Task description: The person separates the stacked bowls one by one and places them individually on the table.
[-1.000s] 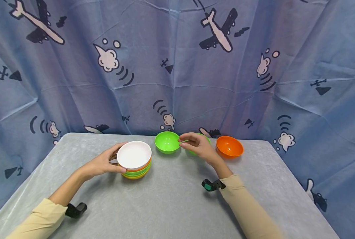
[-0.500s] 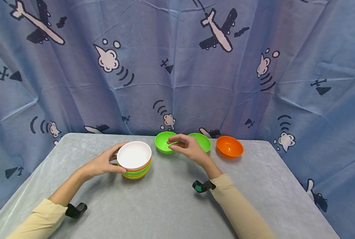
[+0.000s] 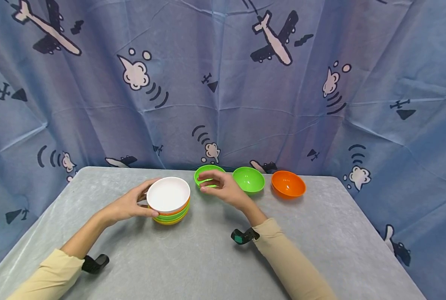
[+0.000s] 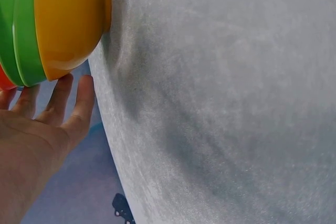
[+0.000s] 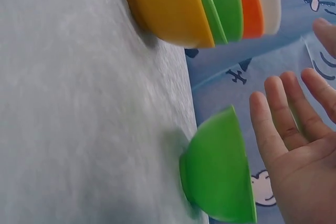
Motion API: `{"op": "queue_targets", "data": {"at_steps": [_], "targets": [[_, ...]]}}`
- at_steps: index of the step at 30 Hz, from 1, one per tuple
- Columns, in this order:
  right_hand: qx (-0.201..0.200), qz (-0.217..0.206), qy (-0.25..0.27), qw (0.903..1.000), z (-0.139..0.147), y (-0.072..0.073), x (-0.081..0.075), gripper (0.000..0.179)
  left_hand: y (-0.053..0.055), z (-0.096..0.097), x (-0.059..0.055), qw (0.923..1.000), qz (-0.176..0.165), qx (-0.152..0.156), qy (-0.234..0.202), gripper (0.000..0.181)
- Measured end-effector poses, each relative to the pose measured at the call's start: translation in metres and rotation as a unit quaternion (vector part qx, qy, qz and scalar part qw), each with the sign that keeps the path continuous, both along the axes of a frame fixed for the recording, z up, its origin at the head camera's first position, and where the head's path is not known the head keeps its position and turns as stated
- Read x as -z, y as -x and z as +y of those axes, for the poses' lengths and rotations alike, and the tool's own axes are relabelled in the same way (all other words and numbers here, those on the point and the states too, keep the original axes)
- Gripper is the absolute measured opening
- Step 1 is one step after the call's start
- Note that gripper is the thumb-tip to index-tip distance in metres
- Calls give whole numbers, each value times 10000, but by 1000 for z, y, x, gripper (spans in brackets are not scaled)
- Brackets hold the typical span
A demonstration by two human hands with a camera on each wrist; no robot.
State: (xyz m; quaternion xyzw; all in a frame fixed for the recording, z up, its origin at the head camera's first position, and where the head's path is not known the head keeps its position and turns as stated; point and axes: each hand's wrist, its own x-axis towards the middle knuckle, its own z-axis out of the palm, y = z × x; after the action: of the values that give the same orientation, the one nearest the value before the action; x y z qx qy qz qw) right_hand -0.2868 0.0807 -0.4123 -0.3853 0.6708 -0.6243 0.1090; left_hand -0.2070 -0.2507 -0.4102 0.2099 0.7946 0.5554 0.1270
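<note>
A stack of nested bowls (image 3: 168, 196) stands on the table at centre left, white on top, with orange, green and yellow under it. My left hand (image 3: 136, 203) holds the stack from its left side, thumb at the front and fingers at the far side. In the left wrist view, fingertips (image 4: 65, 81) lie against the lower bowls (image 4: 68, 24). My right hand (image 3: 223, 187) holds nothing, its fingers spread over a green bowl (image 3: 206, 168) and partly hiding it. From the right wrist, that green bowl (image 5: 218, 174) stands upright beside the hand.
To the right of my right hand stand a second green bowl (image 3: 249, 181) and an orange bowl (image 3: 288, 184), both upright near the back edge. A grey cloth covers the table (image 3: 193, 258). Behind it hangs a blue curtain (image 3: 223, 83) with printed airplanes.
My right hand has moved left, from in front of the second green bowl to over the first, uncovering the second. The left hand and the stack have stayed in place.
</note>
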Motion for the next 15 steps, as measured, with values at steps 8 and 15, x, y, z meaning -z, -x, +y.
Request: {"op": "queue_targets", "data": {"at_steps": [8, 15], "targets": [[-211, -217, 55, 9995, -14, -6, 3, 58, 1, 1, 1, 10000, 71, 20, -3, 92], [-334, -319, 84, 9989, -27, -9, 10, 78, 1, 0, 1, 9999, 106, 10, -9, 91]]}}
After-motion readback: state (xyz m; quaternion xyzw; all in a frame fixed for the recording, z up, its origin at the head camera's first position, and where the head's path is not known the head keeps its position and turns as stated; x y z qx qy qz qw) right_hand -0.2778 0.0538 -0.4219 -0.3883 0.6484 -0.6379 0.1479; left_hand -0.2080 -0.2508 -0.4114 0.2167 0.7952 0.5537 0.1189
